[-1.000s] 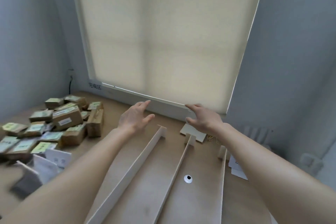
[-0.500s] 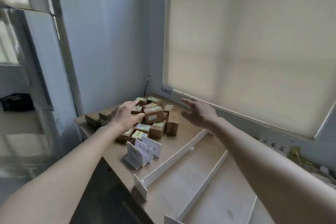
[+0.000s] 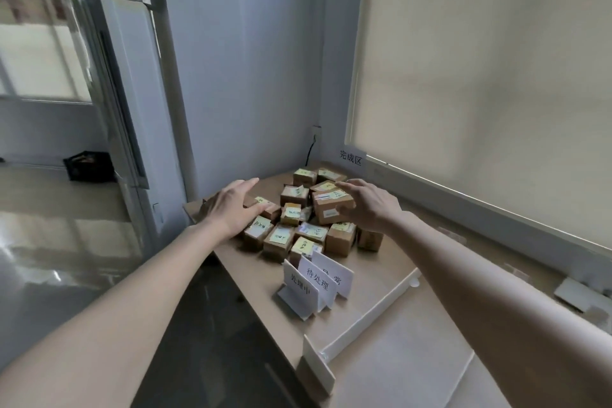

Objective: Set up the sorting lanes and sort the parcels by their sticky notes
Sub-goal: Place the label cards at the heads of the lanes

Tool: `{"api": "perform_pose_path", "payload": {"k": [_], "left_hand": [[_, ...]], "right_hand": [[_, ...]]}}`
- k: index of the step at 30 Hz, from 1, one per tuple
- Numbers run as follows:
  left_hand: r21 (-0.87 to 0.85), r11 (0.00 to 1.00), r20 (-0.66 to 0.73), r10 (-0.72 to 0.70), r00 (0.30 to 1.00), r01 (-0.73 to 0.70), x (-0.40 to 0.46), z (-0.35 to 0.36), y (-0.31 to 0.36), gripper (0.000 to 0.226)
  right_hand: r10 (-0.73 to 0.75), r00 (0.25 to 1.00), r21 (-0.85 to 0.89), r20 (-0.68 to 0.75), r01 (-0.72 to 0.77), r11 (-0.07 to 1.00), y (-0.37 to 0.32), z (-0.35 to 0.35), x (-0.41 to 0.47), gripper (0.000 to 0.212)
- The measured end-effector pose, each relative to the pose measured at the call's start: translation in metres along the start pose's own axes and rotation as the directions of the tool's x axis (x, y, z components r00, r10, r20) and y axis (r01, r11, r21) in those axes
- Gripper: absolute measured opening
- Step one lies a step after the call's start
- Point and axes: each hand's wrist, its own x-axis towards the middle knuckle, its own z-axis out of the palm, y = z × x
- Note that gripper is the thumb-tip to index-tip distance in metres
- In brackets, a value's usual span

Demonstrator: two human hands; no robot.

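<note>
- About fifteen small cardboard parcels (image 3: 299, 225) lie heaped in the far corner of the brown table (image 3: 390, 351); the tally is rough, since some hide under others and under the hands.
- Most parcels carry a yellow-green sticky note (image 3: 279, 236) on top; the writing is too small to read.
- The left hand (image 3: 231, 207) rests over the left edge of the heap, fingers straight and spread, gripping nothing.
- The right hand (image 3: 366, 207) lies on the largest parcel (image 3: 332, 205), fingers extended over its top and thumb at its near side; whether it is truly clasped is hard to tell.
- Three white standing sign cards (image 3: 313, 285) are bunched together just in front of the heap, each printed with Chinese characters.
- One white divider strip (image 3: 372, 313) runs diagonally across the table beside the cards, with a short end piece (image 3: 316, 364) at the near edge.
- A second strip (image 3: 458, 381) shows at the lower right.
- A paper label (image 3: 351, 158) is stuck to the wall by the blind (image 3: 480, 76).
</note>
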Motion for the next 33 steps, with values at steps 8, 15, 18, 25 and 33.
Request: {"api": "perform_pose_path", "payload": {"k": [8,15,18,25,33], "left_hand": [[0.045,0.999,0.100,0.006,0.995,-0.010,0.134,0.040,-0.062,0.073],[0.049,0.996,0.159,0.064,0.985,-0.073,0.207,0.078,-0.088,0.071],[0.014,0.996,0.190,0.083,0.978,-0.087,0.233,0.096,-0.098,0.070],[-0.171,0.967,0.285,0.230,0.930,-0.187,0.283,0.149,-0.108,0.066],[-0.167,0.906,0.399,0.423,0.813,-0.389,0.328,0.207,-0.137,0.065]], "right_hand": [[0.062,0.998,0.034,0.026,-0.063,0.997,0.012,0.057,0.125,0.061],[0.141,0.986,-0.010,0.087,-0.141,0.990,0.031,0.086,0.177,0.063],[0.221,0.973,-0.003,0.065,-0.222,0.975,0.042,0.086,0.193,0.061],[0.409,0.906,-0.038,0.107,-0.407,0.913,0.058,0.111,0.195,0.061],[0.653,0.746,-0.066,0.132,-0.650,0.757,0.048,0.165,0.178,0.059]]}}
